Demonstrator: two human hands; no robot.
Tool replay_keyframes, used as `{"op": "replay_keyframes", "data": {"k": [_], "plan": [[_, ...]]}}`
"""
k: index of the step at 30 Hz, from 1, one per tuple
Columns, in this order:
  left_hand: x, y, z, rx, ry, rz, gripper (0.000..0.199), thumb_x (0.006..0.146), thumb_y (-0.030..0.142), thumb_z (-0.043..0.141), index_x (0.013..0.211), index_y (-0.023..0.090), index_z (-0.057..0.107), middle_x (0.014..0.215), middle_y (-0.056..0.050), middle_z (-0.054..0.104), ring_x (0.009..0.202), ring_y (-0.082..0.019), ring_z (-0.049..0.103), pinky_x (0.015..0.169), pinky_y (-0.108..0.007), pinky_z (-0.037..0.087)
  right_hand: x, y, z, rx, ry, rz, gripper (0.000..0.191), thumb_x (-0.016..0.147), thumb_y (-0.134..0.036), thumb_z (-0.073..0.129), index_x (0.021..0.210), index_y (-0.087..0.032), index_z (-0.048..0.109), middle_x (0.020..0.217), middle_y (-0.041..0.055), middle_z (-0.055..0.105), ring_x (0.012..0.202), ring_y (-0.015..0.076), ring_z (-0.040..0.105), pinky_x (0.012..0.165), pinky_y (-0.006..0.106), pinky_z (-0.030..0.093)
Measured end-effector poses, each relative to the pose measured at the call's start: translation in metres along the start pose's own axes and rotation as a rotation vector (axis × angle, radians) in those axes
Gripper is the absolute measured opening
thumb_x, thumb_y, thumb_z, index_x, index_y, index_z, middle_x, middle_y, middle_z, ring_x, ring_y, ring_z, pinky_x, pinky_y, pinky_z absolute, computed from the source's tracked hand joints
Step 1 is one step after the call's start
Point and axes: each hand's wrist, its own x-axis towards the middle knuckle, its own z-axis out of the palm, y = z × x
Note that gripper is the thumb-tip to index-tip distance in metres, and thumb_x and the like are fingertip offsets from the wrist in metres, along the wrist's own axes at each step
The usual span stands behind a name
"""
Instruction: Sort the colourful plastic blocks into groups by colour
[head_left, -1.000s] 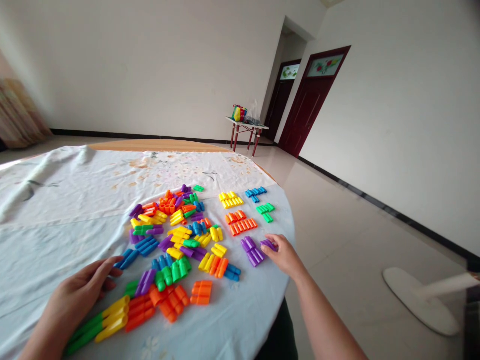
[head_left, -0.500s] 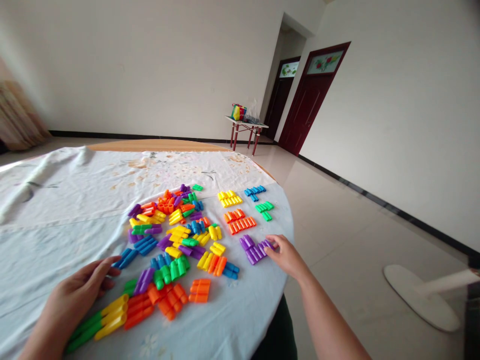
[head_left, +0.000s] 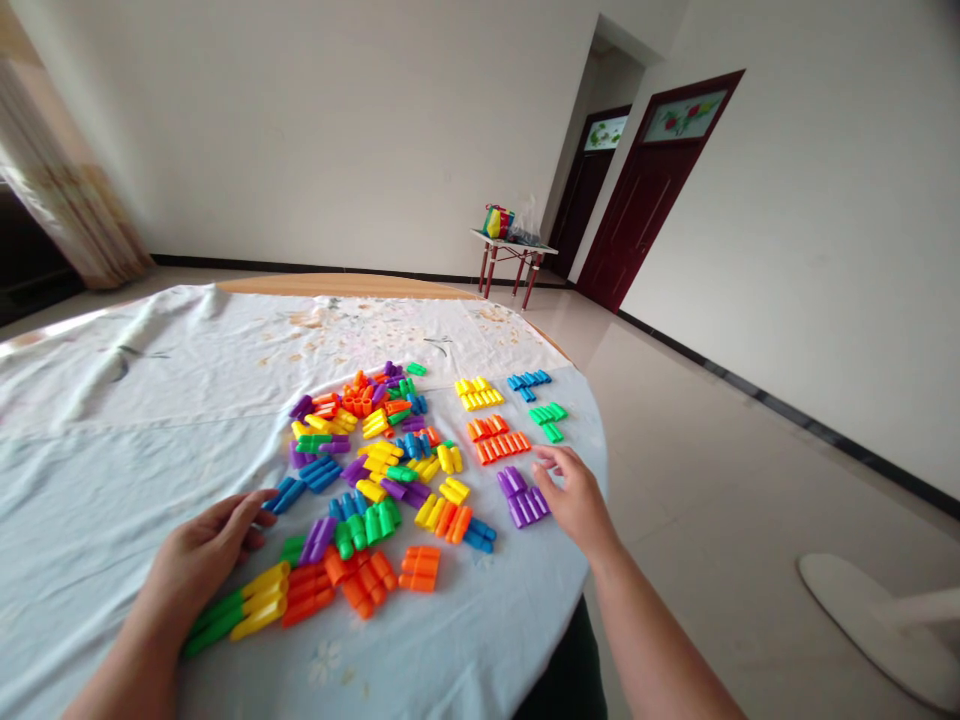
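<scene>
My right hand (head_left: 574, 498) hovers just right of a group of purple plastic building blocks (head_left: 521, 497), thumb and fingers apart and nothing between them. Above that group lie orange blocks (head_left: 501, 447), yellow blocks (head_left: 478, 393), green blocks (head_left: 550, 414) and blue blocks (head_left: 529, 380), sorted by colour. On the left, my left hand (head_left: 214, 545) rests on the cloth with loosely bent, parted fingers. Its fingertips are at the end of a blue block (head_left: 285, 496); whether they touch it is unclear. Yellow-and-green joined blocks (head_left: 244, 605) lie beside its wrist.
A mixed heap of coloured blocks (head_left: 382, 465) covers the middle of the round table, over a pale floral tablecloth (head_left: 150, 400). A small table (head_left: 517, 243) with bags stands by the far wall. A white round base (head_left: 862, 610) is on the floor at right.
My right hand has come off the purple blocks and its fingers have opened. My left hand stays by the blue block. The view has swung left, so everything appears shifted right.
</scene>
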Motion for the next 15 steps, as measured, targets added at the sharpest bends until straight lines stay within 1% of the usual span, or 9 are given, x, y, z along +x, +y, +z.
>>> {"op": "replay_keyframes", "data": {"k": [3,5,6,9,15], "plan": [[0.002,-0.005,-0.001,-0.013,-0.002,0.021,0.082,0.057,0.076,0.048,0.108,0.013,0.061,0.082,-0.006,0.066,0.063,-0.014,0.055,0.054,-0.023,0.047,0.0,-0.033,0.026,0.102,-0.132,-0.12,0.02,0.085,-0.023,0.052,0.102,-0.019,0.062,0.097,0.007,0.064,0.087,0.0173,0.059,0.08,0.031,0.049],[0.002,-0.007,-0.001,-0.019,-0.001,0.027,0.083,0.057,0.077,0.048,0.107,0.012,0.061,0.08,-0.006,0.065,0.063,-0.014,0.055,0.055,-0.023,0.047,-0.003,-0.048,0.046,0.116,-0.197,-0.188,0.019,0.083,-0.019,0.054,0.1,-0.02,0.063,0.096,0.0055,0.065,0.091,0.0176,0.059,0.084,0.032,0.048],[0.002,-0.007,-0.001,-0.022,-0.001,0.028,0.084,0.057,0.077,0.048,0.108,0.012,0.061,0.08,-0.006,0.065,0.063,-0.014,0.055,0.055,-0.023,0.047,-0.005,-0.053,0.056,0.109,-0.208,-0.211,0.019,0.083,-0.018,0.055,0.099,-0.021,0.063,0.096,0.0051,0.065,0.093,0.018,0.059,0.087,0.033,0.047],[0.002,-0.007,-0.002,-0.023,0.0,0.031,0.085,0.056,0.078,0.047,0.108,0.011,0.06,0.08,-0.006,0.065,0.064,-0.015,0.055,0.055,-0.024,0.046,-0.006,-0.057,0.076,0.05,-0.191,-0.232,0.019,0.081,-0.016,0.057,0.099,-0.019,0.064,0.099,0.0058,0.065,0.097,0.0195,0.057,0.091,0.035,0.045],[0.003,-0.007,-0.001,0.012,-0.023,0.021,0.085,0.056,0.08,0.044,0.108,0.014,0.06,0.081,-0.005,0.065,0.065,-0.016,0.054,0.056,-0.025,0.046,0.01,-0.05,0.097,-0.036,-0.176,-0.251,0.023,0.08,-0.017,0.058,0.102,-0.018,0.063,0.1,0.0079,0.063,0.102,0.0213,0.055,0.094,0.038,0.044]]}}
